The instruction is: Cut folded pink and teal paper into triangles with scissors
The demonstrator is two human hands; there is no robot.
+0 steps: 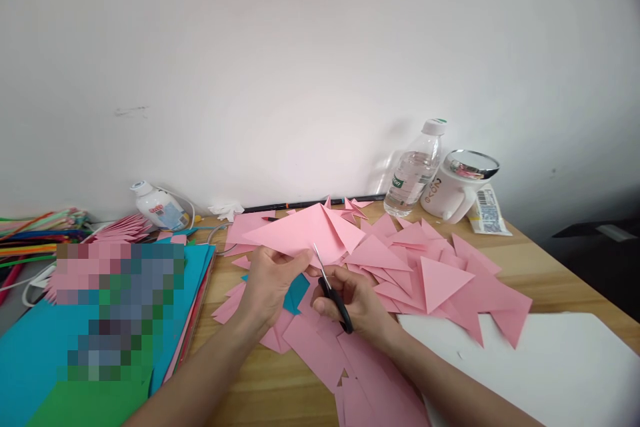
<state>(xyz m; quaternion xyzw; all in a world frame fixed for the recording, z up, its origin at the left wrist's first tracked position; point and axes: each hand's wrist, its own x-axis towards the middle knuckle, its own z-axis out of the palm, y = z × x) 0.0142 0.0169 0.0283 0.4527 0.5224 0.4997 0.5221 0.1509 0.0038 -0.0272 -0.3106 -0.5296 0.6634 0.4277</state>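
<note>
Pinched between the thumb and fingers of my left hand (267,283) is a folded pink paper (305,230), held up above the table with a creased flap on its right side. My right hand (355,300) grips a pair of black-handled scissors (340,303). Their metal blades point up at the lower edge of the folded paper, near my left fingertips; whether they touch it I cannot tell. Below both hands lie pink paper scraps (320,347) and a small blue paper piece (297,293). To the right spreads a heap of cut pink triangles (443,280).
Blue and green sheets (30,347) are stacked at left, partly pixelated, beside colourful pipe cleaners (45,233). A white bottle (157,207) stands behind them. A water bottle (413,177), a white mug (450,195) and a packet (489,213) stand back right. A white board (525,367) lies front right.
</note>
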